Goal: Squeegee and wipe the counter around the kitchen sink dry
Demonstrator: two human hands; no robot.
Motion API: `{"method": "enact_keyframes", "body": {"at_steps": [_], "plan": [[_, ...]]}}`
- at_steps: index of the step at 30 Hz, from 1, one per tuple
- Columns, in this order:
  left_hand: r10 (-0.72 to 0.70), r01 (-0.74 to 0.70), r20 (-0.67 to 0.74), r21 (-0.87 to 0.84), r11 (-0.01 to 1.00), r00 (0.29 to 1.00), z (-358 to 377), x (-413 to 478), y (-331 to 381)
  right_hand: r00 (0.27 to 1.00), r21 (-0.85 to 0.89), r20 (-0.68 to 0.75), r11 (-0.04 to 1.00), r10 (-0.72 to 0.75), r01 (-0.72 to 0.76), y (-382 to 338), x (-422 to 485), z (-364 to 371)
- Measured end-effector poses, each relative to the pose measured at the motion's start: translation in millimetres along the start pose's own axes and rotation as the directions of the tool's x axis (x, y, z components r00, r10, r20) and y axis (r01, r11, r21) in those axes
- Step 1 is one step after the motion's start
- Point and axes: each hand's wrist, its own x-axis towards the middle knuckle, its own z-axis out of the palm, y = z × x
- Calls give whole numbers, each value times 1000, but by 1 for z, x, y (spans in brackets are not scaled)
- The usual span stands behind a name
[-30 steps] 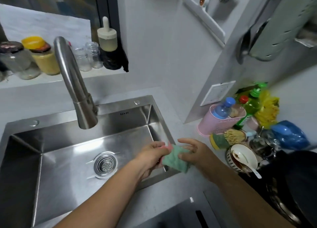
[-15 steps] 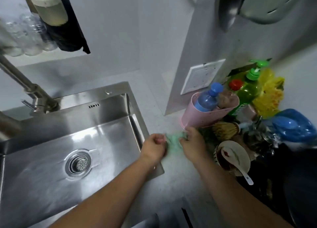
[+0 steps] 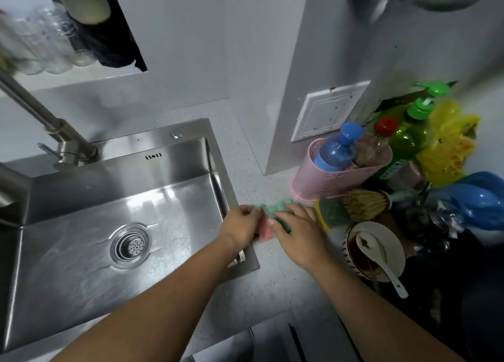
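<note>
Head view: green-and-pink wiping cloth (image 3: 274,209) sits bunched on the speckled grey stone counter (image 3: 272,285). It is just right of the stainless steel sink (image 3: 191,132) rim and near the pink perforated plastic caddy (image 3: 341,183).

Left hand (image 3: 241,222) has its fingers curled round the cloth's pink left edge. Right hand (image 3: 298,233) pinches the green side, thumb on top, so both are grasping it. Cannot tell if it rests on the counter or is held just off it.

Handling guess: light, limp, no stiffness, not fragile. Likely damp, so it clings rather than slips. Best taken by opposite edges to spread it, then pressed flat under a palm to wipe.

Risk: white ceramic bowl with spoon (image 3: 392,241) and other clutter sit close on the right — strokes that way need care.
</note>
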Motion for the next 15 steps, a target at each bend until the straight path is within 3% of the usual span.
{"method": "enact_keyframes", "body": {"at_steps": [11, 13, 15], "plan": [[94, -92, -27, 59, 994, 995, -51, -27, -35, 1000, -171, -3, 985, 22, -22, -17, -12, 5], [99, -96, -50, 69, 993, 994, -79, -37, -53, 997, -137, -81, 991, -7, -4, -33, -19, 5], [105, -102, -100, 38, 994, 989, -114, -54, -78, 981, 26, -195, 999, -13, 18, -52, -32, 4]]}}
